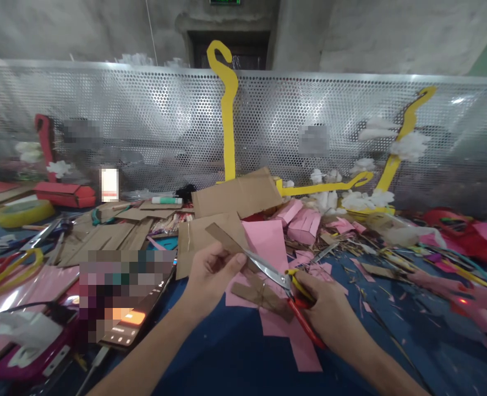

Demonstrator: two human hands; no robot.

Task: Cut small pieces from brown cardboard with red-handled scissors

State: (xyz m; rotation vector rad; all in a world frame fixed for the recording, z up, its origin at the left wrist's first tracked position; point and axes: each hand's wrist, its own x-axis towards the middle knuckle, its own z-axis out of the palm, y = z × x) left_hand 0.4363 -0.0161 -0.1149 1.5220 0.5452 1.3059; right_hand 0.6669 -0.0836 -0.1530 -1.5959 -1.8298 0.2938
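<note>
My left hand (210,275) pinches a narrow brown cardboard strip (223,236) that slants up to the left. In my right hand (329,308) are scissors (271,270) with one yellow and one red handle, their blades pointing left toward the strip's lower end by my left fingertips. Whether the blades touch the strip is hard to tell. Beneath the hands lie pink paper pieces (305,346) and another cardboard strip (247,295). Larger cardboard sheets (238,192) are just behind.
At left are a phone (144,308), a purple power strip (32,357), other scissors (14,270) and yellow tape (22,213). A pink glue gun (461,291) lies right among scraps. Yellow hook-topped shapes (228,121) stand before a perforated metal panel (152,121).
</note>
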